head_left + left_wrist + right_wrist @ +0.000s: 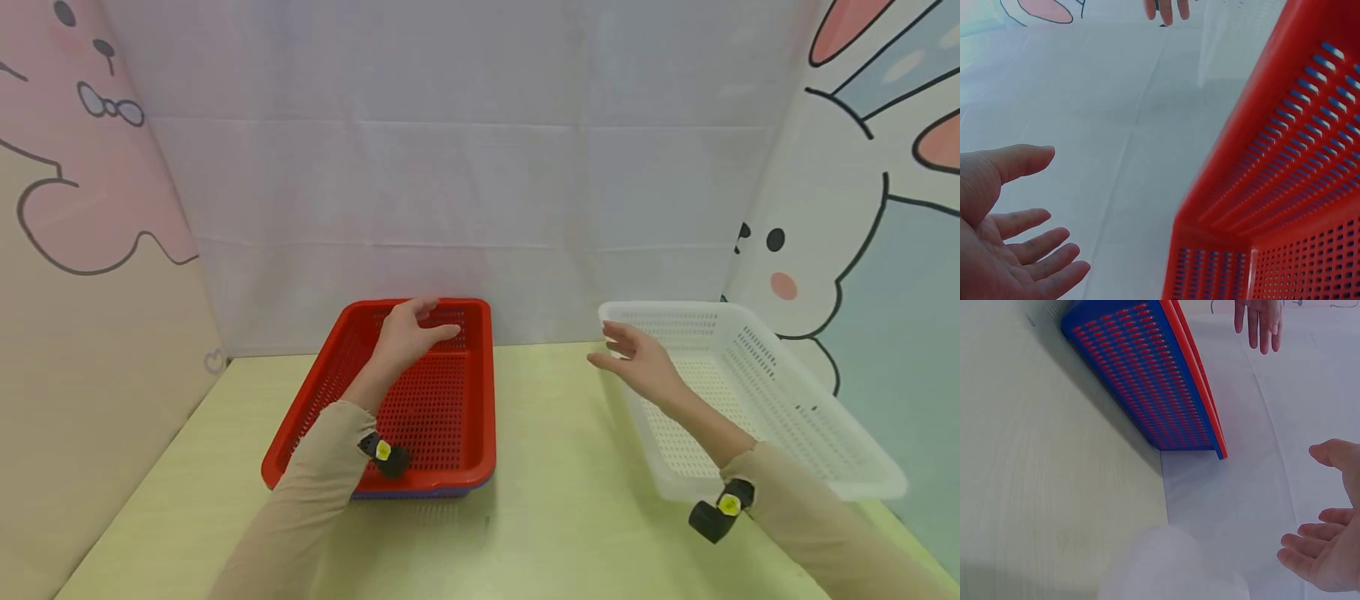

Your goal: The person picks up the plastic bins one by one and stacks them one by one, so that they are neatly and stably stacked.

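A red plastic basket (pixel 427 392) sits on the left of the table, nested in a blue basket (pixel 1147 394) that shows below its rim. Over the red basket's far half hovers my left hand (pixel 408 335), thumb and fingers spread, with nothing in its grasp. To the right stands a white plastic basket (pixel 787 392) with slotted sides. My right hand (pixel 637 360) is raised over that basket's near-left rim, fingers apart and holding nothing. Both palms face inward, and the left wrist view shows the left thumb (pixel 1025 160) well away from the fingers.
The pale yellow-green table (pixel 547 467) runs between the two baskets. A white cloth backdrop (pixel 465 183) closes off the far side. Walls with cartoon prints, a pink figure (pixel 97 200) at left and a white rabbit (pixel 817 225) at right, flank the table.
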The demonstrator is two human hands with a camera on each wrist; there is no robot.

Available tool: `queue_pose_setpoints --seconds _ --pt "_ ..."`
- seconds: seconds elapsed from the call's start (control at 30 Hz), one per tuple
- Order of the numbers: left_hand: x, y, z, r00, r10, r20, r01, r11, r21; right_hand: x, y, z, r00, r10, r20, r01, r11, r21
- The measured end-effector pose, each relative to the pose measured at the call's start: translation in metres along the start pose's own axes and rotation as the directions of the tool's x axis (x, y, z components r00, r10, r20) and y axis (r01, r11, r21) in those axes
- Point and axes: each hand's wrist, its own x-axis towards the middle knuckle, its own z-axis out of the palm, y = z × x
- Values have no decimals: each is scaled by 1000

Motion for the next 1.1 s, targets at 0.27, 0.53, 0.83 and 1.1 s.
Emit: queue_pose_setpoints --seconds 0.27,0.53,0.83,1.1 --pt "6 22 27 999 -15 29 17 997 -76 -9 10 -29 1000 16 -22 -17 998 -57" --pt "10 31 53 999 -11 44 19 979 -204 -13 25 -48 999 18 -34 -21 996 -83" --pt "7 43 92 996 -24 91 55 935 -351 -24 48 -71 998 58 -11 -59 983 -172" --pt "-1 58 122 995 -1 99 40 916 -400 -32 68 -93 990 127 -59 -139 942 -307"
